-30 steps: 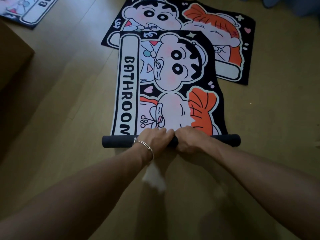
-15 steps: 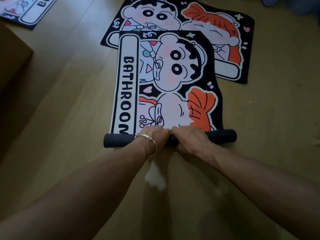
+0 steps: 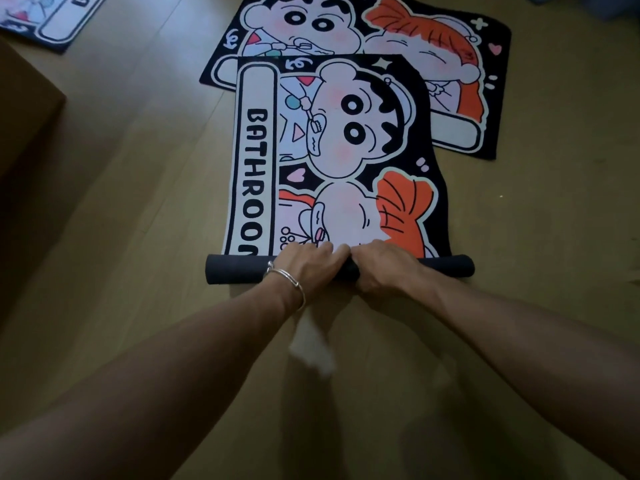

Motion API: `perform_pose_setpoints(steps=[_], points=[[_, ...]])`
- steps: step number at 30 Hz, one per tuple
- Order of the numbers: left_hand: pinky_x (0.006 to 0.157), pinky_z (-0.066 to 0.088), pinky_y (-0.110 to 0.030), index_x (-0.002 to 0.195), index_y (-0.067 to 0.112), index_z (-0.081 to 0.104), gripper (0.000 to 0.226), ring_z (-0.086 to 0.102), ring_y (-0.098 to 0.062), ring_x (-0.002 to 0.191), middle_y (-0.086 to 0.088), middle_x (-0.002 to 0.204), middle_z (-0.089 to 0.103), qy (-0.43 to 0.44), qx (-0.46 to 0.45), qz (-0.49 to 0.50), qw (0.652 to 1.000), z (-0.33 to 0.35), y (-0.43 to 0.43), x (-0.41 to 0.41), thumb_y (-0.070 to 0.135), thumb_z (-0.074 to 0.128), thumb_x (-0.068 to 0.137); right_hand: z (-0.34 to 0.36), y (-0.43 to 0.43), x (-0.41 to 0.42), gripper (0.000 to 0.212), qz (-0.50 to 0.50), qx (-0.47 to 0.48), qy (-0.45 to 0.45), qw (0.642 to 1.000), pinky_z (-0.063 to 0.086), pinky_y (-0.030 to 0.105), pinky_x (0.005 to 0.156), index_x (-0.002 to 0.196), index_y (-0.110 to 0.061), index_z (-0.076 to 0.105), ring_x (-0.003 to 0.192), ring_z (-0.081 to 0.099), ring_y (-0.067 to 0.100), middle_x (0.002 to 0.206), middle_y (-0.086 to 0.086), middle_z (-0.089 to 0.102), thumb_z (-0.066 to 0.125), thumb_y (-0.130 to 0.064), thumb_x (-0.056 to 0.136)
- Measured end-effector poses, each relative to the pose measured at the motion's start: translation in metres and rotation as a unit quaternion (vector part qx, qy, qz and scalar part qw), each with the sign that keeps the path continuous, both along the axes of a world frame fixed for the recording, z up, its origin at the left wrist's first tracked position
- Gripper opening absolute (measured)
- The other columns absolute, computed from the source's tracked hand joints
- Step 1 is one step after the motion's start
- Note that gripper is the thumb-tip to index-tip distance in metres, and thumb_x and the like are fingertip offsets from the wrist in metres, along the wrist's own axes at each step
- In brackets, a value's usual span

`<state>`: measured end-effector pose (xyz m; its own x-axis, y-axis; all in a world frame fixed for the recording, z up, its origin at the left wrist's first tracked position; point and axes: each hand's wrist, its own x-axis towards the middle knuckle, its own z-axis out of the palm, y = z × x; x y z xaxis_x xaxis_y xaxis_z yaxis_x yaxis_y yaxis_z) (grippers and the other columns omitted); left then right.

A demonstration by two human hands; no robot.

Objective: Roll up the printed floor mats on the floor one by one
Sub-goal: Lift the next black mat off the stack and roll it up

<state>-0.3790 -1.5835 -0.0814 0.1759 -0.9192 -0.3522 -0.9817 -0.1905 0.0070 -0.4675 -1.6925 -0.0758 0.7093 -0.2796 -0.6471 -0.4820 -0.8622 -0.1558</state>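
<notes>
A black cartoon-printed mat (image 3: 346, 143) with the word BATHROOM lies lengthwise on the wooden floor. Its near end is wound into a dark roll (image 3: 235, 270) lying crosswise. My left hand (image 3: 308, 265), with a silver bangle at the wrist, and my right hand (image 3: 381, 265) sit side by side on the middle of the roll, fingers curled over its top. The far end of this mat overlaps a second flat mat (image 3: 450, 64) with the same print. A third mat (image 3: 52, 19) shows partly at the top left corner.
A brown cardboard box (image 3: 24, 133) stands at the left edge. A white scrap (image 3: 311, 344) lies on the floor between my forearms. Bare wooden floor (image 3: 536, 220) stretches to the right of the mats.
The roll has moved a little farther up the mat under both hands, covering more of the print; the last letter of BATHROOM is now half hidden.
</notes>
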Motion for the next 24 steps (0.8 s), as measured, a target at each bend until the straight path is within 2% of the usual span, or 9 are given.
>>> perform_pose_setpoints(steps=[3,7,10,12,16,21,24], points=[[0.061,0.04,-0.034,0.117,0.014,0.037,0.022,0.063,-0.027,0.083,-0.008,0.101,0.061,0.006,0.02,0.027,0.999,-0.004,0.005,0.001,0.016,0.043,0.096,0.0,0.002,0.003,0.03,0.026,-0.009,-0.017,0.999,0.046,0.033,0.066,0.114,-0.021,0.049,0.077,0.055,0.02,0.089,0.002,0.053,0.06,-0.019,0.087],[0.061,0.039,-0.034,0.12,0.016,0.041,0.03,0.06,-0.027,0.081,-0.008,0.097,0.061,0.027,0.04,0.019,0.999,-0.002,-0.004,0.013,0.017,0.05,0.092,-0.006,0.01,-0.005,0.03,0.025,-0.04,-0.065,0.997,0.043,0.034,0.07,0.116,-0.018,0.043,0.088,0.057,0.023,0.102,0.005,0.056,0.056,-0.015,0.089],[0.061,0.039,-0.033,0.119,0.016,0.037,0.029,0.06,-0.024,0.082,-0.006,0.099,0.057,0.008,0.003,0.002,1.0,-0.002,0.001,0.009,0.017,0.051,0.093,-0.004,0.004,0.003,0.027,0.003,-0.001,-0.012,1.0,0.048,0.033,0.07,0.113,-0.02,0.048,0.075,0.055,0.019,0.09,0.0,0.057,0.059,-0.017,0.089],[0.062,0.04,-0.034,0.117,0.015,0.037,0.025,0.061,-0.026,0.084,-0.007,0.1,0.058,0.014,0.012,0.024,1.0,-0.005,0.007,0.007,0.017,0.048,0.095,-0.003,0.001,0.008,0.025,0.01,0.017,0.006,1.0,0.047,0.032,0.068,0.109,-0.022,0.051,0.074,0.054,0.018,0.084,-0.001,0.054,0.061,-0.019,0.087],[0.063,0.041,-0.032,0.119,0.017,0.046,0.028,0.055,-0.023,0.077,-0.005,0.092,0.058,0.062,0.076,0.035,0.995,0.0,-0.002,0.017,0.017,0.052,0.091,-0.007,0.01,0.002,0.026,0.024,-0.044,-0.037,0.998,0.042,0.034,0.067,0.112,-0.019,0.044,0.079,0.047,0.02,0.099,0.005,0.055,0.057,-0.019,0.09],[0.064,0.042,-0.032,0.119,0.018,0.041,0.031,0.06,-0.024,0.084,-0.006,0.103,0.059,0.05,0.04,0.031,0.997,0.0,0.0,0.013,0.017,0.054,0.09,-0.002,0.001,0.011,0.024,0.003,0.017,0.037,0.999,0.05,0.033,0.072,0.11,-0.02,0.053,0.076,0.056,0.017,0.088,0.001,0.056,0.06,-0.023,0.087],[0.064,0.041,-0.032,0.115,0.016,0.044,0.022,0.054,-0.021,0.075,-0.006,0.097,0.059,0.054,0.05,0.064,0.995,0.0,0.005,0.009,0.019,0.049,0.094,0.001,0.001,0.012,0.022,0.029,0.013,0.023,0.999,0.053,0.035,0.075,0.104,-0.023,0.05,0.078,0.058,0.018,0.089,0.001,0.057,0.061,-0.024,0.085]])
